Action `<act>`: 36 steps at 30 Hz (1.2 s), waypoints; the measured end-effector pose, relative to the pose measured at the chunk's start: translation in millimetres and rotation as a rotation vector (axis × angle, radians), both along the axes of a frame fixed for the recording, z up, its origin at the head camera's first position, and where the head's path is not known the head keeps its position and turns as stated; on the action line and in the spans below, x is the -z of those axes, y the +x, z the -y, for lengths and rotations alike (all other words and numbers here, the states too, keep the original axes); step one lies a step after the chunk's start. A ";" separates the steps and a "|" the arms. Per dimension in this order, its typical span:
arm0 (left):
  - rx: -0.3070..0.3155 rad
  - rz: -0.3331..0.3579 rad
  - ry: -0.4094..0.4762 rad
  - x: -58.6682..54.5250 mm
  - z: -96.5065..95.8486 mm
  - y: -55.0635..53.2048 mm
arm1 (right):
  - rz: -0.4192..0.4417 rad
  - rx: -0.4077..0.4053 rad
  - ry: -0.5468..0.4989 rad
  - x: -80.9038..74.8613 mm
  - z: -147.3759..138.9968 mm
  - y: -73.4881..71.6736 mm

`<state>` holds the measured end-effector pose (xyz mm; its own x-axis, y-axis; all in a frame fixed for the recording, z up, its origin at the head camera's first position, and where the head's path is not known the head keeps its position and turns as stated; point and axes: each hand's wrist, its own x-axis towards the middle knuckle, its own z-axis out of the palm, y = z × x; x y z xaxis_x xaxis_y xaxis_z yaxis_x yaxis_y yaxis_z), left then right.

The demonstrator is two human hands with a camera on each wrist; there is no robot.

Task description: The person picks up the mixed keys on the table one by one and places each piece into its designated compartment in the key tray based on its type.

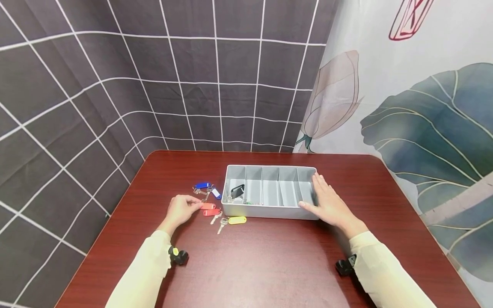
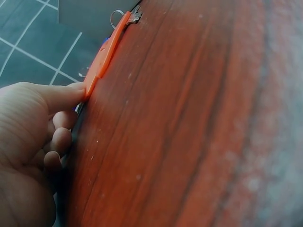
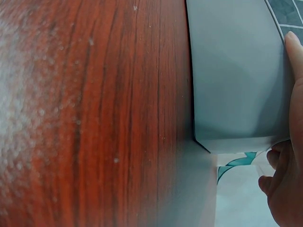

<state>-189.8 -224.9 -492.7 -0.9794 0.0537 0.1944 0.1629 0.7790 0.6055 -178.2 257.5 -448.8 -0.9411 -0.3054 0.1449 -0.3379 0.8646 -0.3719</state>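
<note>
My left hand (image 1: 183,211) pinches the near end of a red key tag (image 1: 208,206) between thumb and fingertips, low over the table. In the left wrist view the thumb presses on the tag's orange-red edge (image 2: 90,91). A second red key tag (image 1: 212,212) with a key lies right beside it. The grey divided box (image 1: 269,211) stands to the right of the tags. At its right end rests my right hand (image 1: 334,207), fingers straight along the side wall and thumb at the front rim. Inside the leftmost compartment sits a black key fob (image 1: 237,191).
Two blue key tags (image 1: 202,185) with keys lie behind the red ones. A yellow key tag (image 1: 237,220) with its key (image 1: 222,225) lies at the box's front left corner. Something small and green (image 1: 250,203) shows in the second compartment. Curtains hang behind the brown table (image 1: 269,265).
</note>
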 end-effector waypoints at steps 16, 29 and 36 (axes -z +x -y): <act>-0.029 -0.038 0.111 -3.8 1.8 -0.2 | 0.013 -0.003 0.004 -0.9 0.1 -0.2; -0.044 -0.065 0.134 -19.8 -2.0 0.6 | 0.006 -0.002 0.004 -0.2 0.0 -0.4; -0.036 -0.105 0.150 -29.5 -2.9 2.5 | 0.004 -0.003 -0.001 0.0 0.5 -0.8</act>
